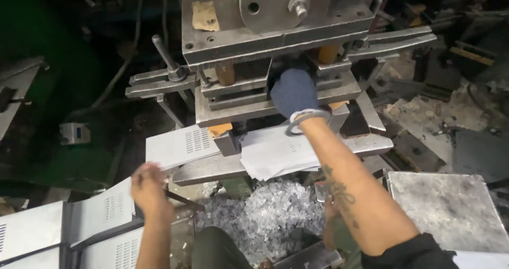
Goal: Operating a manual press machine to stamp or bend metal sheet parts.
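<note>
Reaching into the press (275,41), my gloved right hand (295,91) sits in the die gap; I cannot tell whether it grips anything there. One stack of punched sheets (275,152) lies on the press table just below that wrist. My bare left hand (149,187) hovers loosely open beside one slotted sheet (180,146). I count four more slotted panels (103,213) lower left.

Sheet stack (275,152) lies on the press bed (371,142), scrap heap (265,216) below, punched panels (106,216) left.
</note>
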